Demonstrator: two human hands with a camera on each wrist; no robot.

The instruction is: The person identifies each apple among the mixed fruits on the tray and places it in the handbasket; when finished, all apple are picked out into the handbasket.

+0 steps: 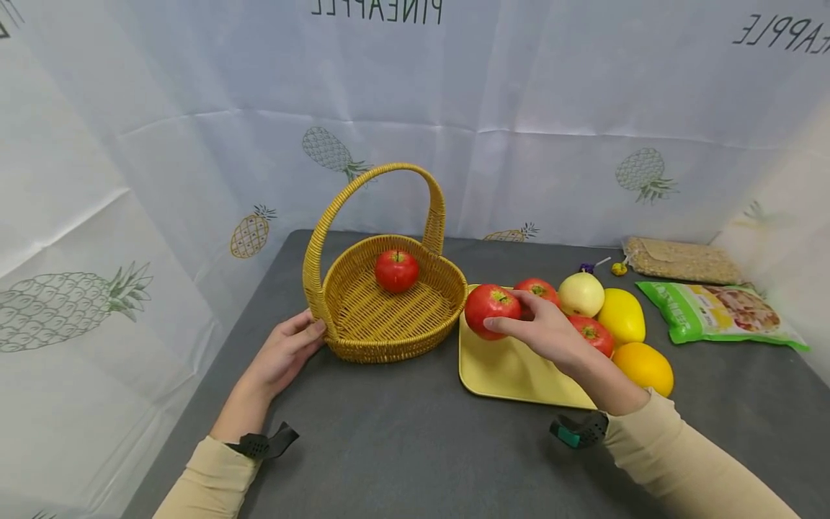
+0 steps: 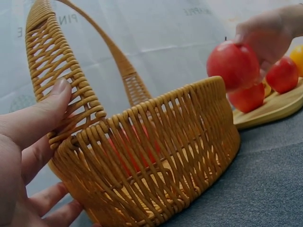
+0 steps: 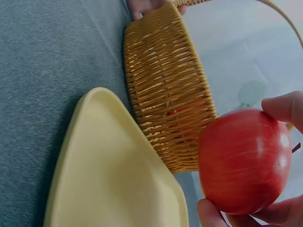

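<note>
A red apple point(image 1: 491, 311) is pinched in my right hand point(image 1: 547, 328), held above the left end of a pale yellow tray point(image 1: 519, 371), close to the basket's right rim. In the right wrist view, thumb and fingertips hold the apple point(image 3: 244, 161) from opposite sides. My left hand point(image 1: 289, 353) holds the left end of a woven wicker basket point(image 1: 382, 351) at the handle's foot. In the left wrist view its thumb lies on the handle weave point(image 2: 66, 61), with fingers around the outer side. Another red apple point(image 1: 397, 271) sits inside the basket.
Right of the tray's bare part are more red apples point(image 1: 591, 333), a pale round fruit point(image 1: 581, 294), a yellow fruit point(image 1: 621, 317) and an orange fruit point(image 1: 643, 367). Farther right lie a green food packet point(image 1: 720, 311) and a bag of grains point(image 1: 681, 261). A pineapple-print curtain point(image 1: 519, 166) hangs behind.
</note>
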